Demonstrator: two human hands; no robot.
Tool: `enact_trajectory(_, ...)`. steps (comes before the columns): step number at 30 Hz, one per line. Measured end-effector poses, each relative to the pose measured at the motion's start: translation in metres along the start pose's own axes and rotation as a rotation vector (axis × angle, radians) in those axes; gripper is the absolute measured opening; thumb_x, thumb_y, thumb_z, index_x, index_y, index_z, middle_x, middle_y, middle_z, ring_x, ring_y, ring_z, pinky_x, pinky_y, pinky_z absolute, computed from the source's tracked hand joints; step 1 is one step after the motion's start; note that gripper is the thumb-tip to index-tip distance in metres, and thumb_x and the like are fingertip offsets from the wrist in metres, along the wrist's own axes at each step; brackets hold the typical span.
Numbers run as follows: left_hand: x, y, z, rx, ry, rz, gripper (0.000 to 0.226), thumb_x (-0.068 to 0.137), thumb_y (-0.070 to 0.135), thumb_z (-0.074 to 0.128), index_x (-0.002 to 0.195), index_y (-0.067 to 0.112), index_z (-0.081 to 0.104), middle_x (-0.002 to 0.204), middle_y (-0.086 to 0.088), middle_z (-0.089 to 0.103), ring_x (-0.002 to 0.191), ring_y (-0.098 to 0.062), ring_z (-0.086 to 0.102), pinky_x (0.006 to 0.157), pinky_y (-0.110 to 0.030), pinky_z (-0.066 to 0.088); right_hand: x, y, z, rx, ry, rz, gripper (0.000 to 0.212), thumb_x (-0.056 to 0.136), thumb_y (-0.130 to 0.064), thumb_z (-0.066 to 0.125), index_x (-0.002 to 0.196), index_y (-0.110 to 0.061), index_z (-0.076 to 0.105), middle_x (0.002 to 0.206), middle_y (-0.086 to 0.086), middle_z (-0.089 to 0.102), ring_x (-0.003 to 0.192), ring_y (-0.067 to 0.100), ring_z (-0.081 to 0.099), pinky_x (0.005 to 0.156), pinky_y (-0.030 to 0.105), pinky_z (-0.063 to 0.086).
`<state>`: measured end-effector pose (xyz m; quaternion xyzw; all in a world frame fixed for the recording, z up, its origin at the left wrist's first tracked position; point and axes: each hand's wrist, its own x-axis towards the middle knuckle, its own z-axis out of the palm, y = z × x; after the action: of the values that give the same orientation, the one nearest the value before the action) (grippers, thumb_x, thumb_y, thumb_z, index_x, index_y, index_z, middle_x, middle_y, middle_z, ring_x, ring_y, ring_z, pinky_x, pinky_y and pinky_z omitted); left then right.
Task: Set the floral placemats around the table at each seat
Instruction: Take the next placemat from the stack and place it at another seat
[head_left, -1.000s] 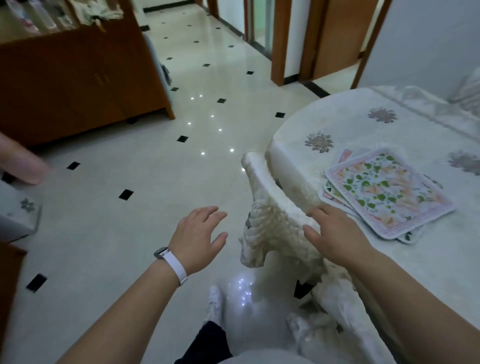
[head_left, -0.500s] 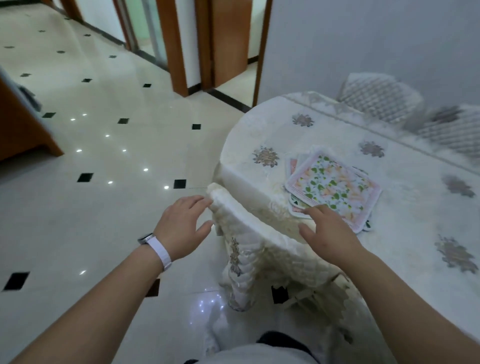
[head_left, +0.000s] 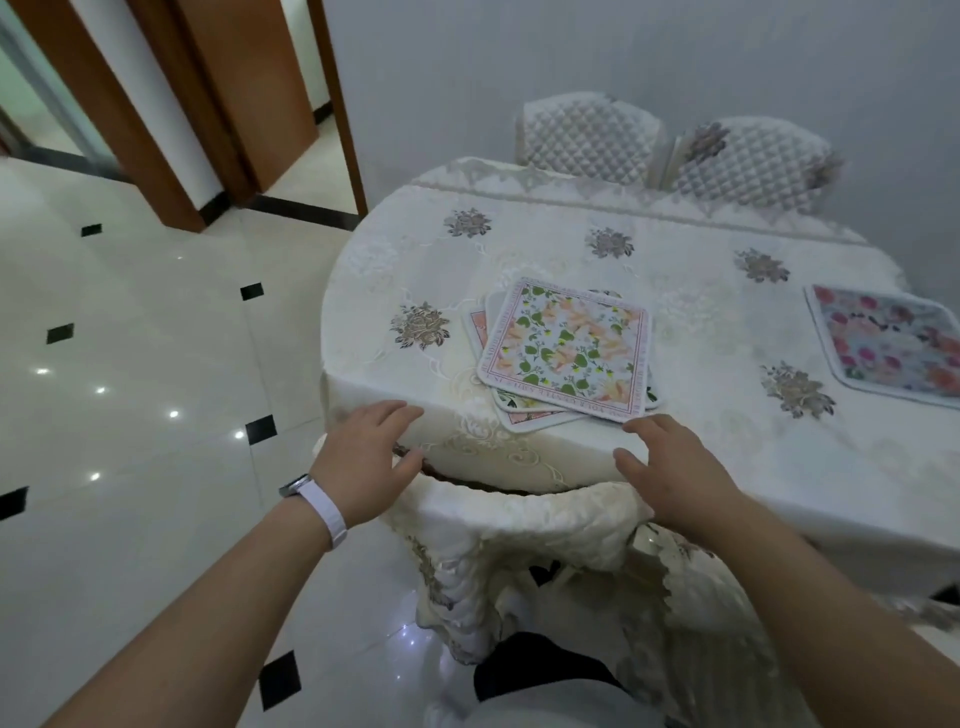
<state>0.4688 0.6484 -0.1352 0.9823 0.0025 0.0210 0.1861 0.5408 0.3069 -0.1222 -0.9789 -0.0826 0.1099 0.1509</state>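
Observation:
A stack of floral placemats (head_left: 563, 349) lies near the table's near edge, its top mat showing green leaves and orange flowers. Another floral placemat (head_left: 891, 340), pink and blue, lies flat at the right side of the table (head_left: 701, 415). My left hand (head_left: 363, 457) and my right hand (head_left: 667, 465) rest with fingers spread on the top of a covered chair back (head_left: 524, 519) pushed against the table. Neither hand holds a placemat. The right hand's fingertips sit just below the stack's near corner.
The table wears a white embroidered cloth. Two quilted chairs (head_left: 589, 137) (head_left: 748, 163) stand at the far side against the wall. Glossy tiled floor (head_left: 130, 415) stretches to the left, with wooden door frames (head_left: 171, 104) beyond.
The view has swung right, from the floor onto the table. Both hands now sit on the chair back, which stands squarely against the table edge. The right-side placemat has come into view.

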Motion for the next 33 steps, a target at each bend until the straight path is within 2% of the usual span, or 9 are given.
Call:
enact_trajectory(8,0.082,0.004,0.035,-0.012,-0.220,-0.035,0.050,0.090,0.037,0.054,0.137,0.022,0.046,0.141,0.000,0.048,0.129,-0.023,0.041,0.106,-0.041,0.037,0.065,0.031,0.015,0.043,-0.073,0.077,0.047,0.097,-0.039,0.046,0.139,-0.018,0.046,0.142,0.003,0.045,0.128,0.024,0.043,0.099,0.041,0.042)
enact_trajectory(13,0.136,0.004,0.059,-0.073,-0.367,-0.217,0.048,0.093,0.039,0.052,0.138,0.024,0.044,0.140,-0.003,0.047,0.126,-0.024,0.044,0.103,-0.040,0.039,0.111,0.057,0.035,0.270,-0.143,0.239,0.052,0.095,-0.035,0.052,0.143,-0.018,0.041,0.144,0.005,0.042,0.128,0.025,0.045,0.101,0.041,0.041)
enact_trajectory(18,0.176,0.015,0.079,-0.286,-0.360,-0.398,0.041,0.093,0.036,0.054,0.132,0.024,0.049,0.132,-0.005,0.053,0.115,-0.023,0.053,0.086,-0.033,0.043,0.140,0.074,0.044,0.491,-0.162,0.414,0.059,0.095,-0.035,0.054,0.147,-0.017,0.033,0.146,0.010,0.040,0.127,0.029,0.046,0.100,0.041,0.040)
enact_trajectory(20,0.190,0.020,0.085,-0.373,-0.347,-0.452,0.039,0.093,0.035,0.054,0.130,0.023,0.050,0.129,-0.005,0.055,0.108,-0.022,0.055,0.083,-0.034,0.044,0.149,0.078,0.046,0.546,-0.140,0.452,0.058,0.094,-0.035,0.054,0.146,-0.017,0.034,0.144,0.010,0.042,0.123,0.027,0.048,0.097,0.039,0.042)
enact_trajectory(23,0.212,0.021,0.094,-0.443,-0.348,-0.512,0.040,0.093,0.035,0.055,0.130,0.021,0.049,0.123,-0.004,0.056,0.099,-0.023,0.057,0.082,-0.035,0.045,0.162,0.084,0.049,0.609,-0.124,0.496,0.058,0.092,-0.035,0.055,0.143,-0.017,0.036,0.142,0.009,0.046,0.118,0.026,0.053,0.096,0.044,0.048)
enact_trajectory(25,0.226,0.021,0.100,-0.491,-0.354,-0.557,0.041,0.093,0.033,0.055,0.131,0.019,0.049,0.117,-0.003,0.057,0.094,-0.022,0.058,0.080,-0.034,0.044,0.169,0.084,0.052,0.642,-0.106,0.523,0.056,0.093,-0.035,0.056,0.141,-0.015,0.038,0.135,0.008,0.050,0.113,0.024,0.055,0.091,0.043,0.051)
enact_trajectory(29,0.248,0.019,0.112,-0.566,-0.344,-0.624,0.040,0.092,0.030,0.056,0.130,0.017,0.050,0.107,-0.002,0.060,0.089,-0.018,0.057,0.077,-0.032,0.041,0.180,0.084,0.058,0.659,-0.034,0.548,0.037,0.095,-0.032,0.056,0.126,-0.013,0.048,0.107,-0.001,0.058,0.086,0.014,0.059,0.061,0.027,0.047)
enact_trajectory(33,0.262,0.015,0.122,-0.584,-0.326,-0.684,0.038,0.088,0.031,0.058,0.124,0.018,0.054,0.107,-0.005,0.066,0.094,-0.025,0.063,0.081,-0.037,0.050,0.193,0.086,0.059,0.787,0.010,0.638,0.030,0.094,-0.027,0.057,0.121,-0.014,0.050,0.101,0.001,0.059,0.076,0.010,0.058,0.056,0.024,0.043)
